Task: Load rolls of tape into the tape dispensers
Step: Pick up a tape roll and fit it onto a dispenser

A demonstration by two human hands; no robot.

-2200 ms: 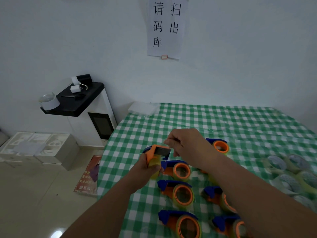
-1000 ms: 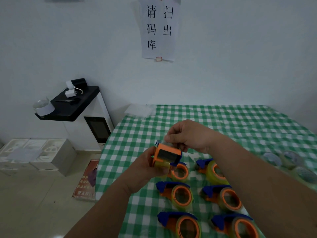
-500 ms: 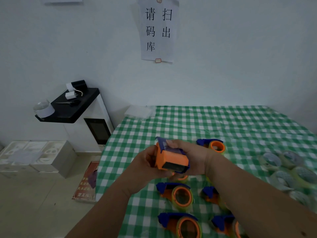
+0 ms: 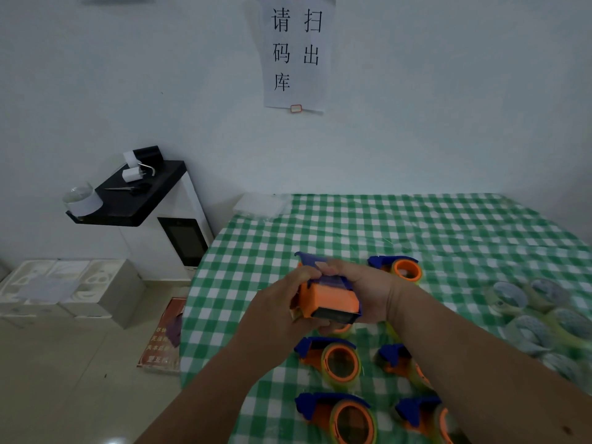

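Note:
An orange and blue tape dispenser [image 4: 330, 299] is held above the table between both hands. My left hand [image 4: 282, 309] grips its left side, thumb on top. My right hand [image 4: 368, 293] wraps its right side, with the thumb pressing on the blue top. Several loaded dispensers lie on the cloth: one behind my hands [image 4: 400, 269], two below them [image 4: 336, 360] [image 4: 339, 418], others partly hidden by my right arm [image 4: 400, 363]. Loose clear tape rolls [image 4: 538, 318] lie at the right.
The table with a green checked cloth [image 4: 416, 225] stands against a white wall. A clear plastic bag [image 4: 261, 205] lies at its far left corner. Left of the table are a white machine with a black top [image 4: 153, 200] and white boxes [image 4: 64, 283] on the floor.
My right hand came down from pinching above the dispenser and now wraps its right side. The dispenser turned and sank slightly; both hands now hold it together.

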